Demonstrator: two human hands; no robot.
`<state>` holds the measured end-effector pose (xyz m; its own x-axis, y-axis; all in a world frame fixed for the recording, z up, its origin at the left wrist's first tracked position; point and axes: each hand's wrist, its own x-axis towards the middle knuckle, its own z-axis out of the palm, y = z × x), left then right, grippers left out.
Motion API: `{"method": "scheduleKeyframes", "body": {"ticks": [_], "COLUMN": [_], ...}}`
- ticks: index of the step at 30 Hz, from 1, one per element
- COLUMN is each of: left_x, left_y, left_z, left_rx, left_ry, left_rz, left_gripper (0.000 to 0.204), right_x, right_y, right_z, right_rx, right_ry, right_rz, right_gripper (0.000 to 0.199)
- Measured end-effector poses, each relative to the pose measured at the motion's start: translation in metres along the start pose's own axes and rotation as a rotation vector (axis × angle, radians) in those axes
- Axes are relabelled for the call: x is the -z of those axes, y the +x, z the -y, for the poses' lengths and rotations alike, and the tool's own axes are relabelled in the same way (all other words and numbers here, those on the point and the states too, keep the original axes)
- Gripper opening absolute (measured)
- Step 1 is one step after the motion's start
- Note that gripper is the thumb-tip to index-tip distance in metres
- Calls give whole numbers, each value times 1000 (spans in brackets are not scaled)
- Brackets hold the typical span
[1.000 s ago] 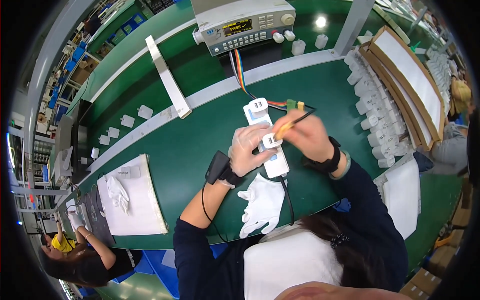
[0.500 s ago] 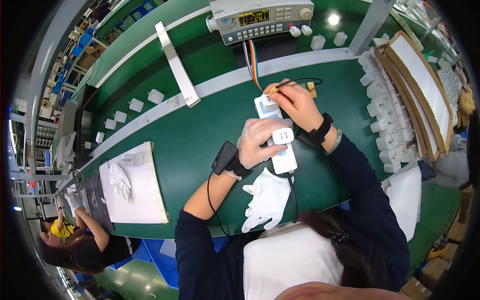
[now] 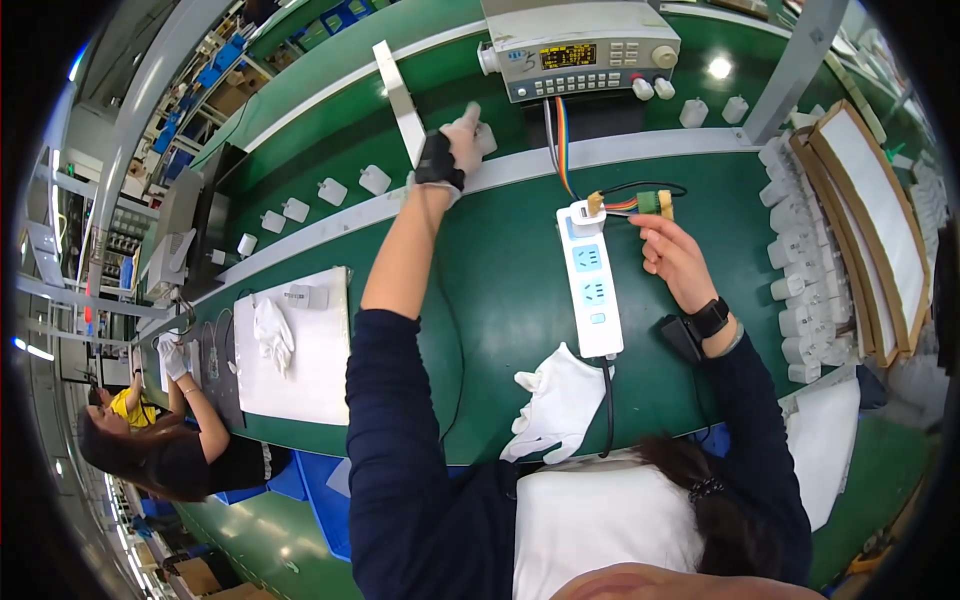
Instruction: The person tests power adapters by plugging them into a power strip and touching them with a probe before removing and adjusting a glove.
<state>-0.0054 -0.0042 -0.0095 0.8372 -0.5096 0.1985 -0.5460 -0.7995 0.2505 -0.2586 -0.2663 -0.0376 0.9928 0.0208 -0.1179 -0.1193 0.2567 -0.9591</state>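
My gloved left hand (image 3: 463,148) is stretched to the far ledge beside a white beam and is blurred. A white plug charger (image 3: 487,138) is against its fingers, seemingly in its grip. A white power strip (image 3: 598,325) lies on the green bench, with another white charger (image 3: 586,220) plugged into its far end. A yellow plug (image 3: 595,203) sits in that charger, wired to a small green circuit board (image 3: 652,203). Just right of the strip, near the board, my bare right hand (image 3: 680,262) is open, its fingers loosely bent around nothing.
A bench meter (image 3: 585,55) with a lit display stands at the back. White chargers (image 3: 375,180) line the left ledge; many more (image 3: 795,285) are packed at right by cardboard trays (image 3: 875,220). A white glove (image 3: 560,400) lies nearby. A co-worker (image 3: 165,450) is at far left.
My left hand has moved from the power strip to the far ledge with its charger. My right hand has let go of the yellow plug, now in the other charger, and drawn back.
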Motion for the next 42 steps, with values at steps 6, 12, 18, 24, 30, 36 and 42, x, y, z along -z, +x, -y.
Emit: {"method": "scheduleKeyframes", "body": {"ticks": [6, 12, 18, 24, 30, 36, 42], "left_x": [29, 38, 20, -14, -19, -23, -27], "left_y": [-18, -66, -103, -161, -161, -162, -124], "left_z": [65, 128, 27, -118, -141, -133, -119], "left_rx": [-57, 252, 121, 101, -353, -426, -103], "left_ry": [720, 695, -876, -1232, -550, -591, -1009], "left_rz": [103, 308, -58, 245, 84, 51, -32], "left_gripper": [25, 23, 42, 43, 46, 44, 46], "right_x": [12, 13, 15, 12, 11, 9, -23], "right_y": [0, 5, 5, 5, 1, 3, 20], "right_z": [-9, -10, -11, -7, -8, -8, 16], "right_rx": [27, 17, 6, 12, 18, -4, 353], "right_ry": [338, 363, 313, 278, 250, 215, -546], "right_rz": [-13, 12, -26, 1, 15, 44, 60], "right_gripper": [32, 32, 32, 32, 32, 31, 30]}}
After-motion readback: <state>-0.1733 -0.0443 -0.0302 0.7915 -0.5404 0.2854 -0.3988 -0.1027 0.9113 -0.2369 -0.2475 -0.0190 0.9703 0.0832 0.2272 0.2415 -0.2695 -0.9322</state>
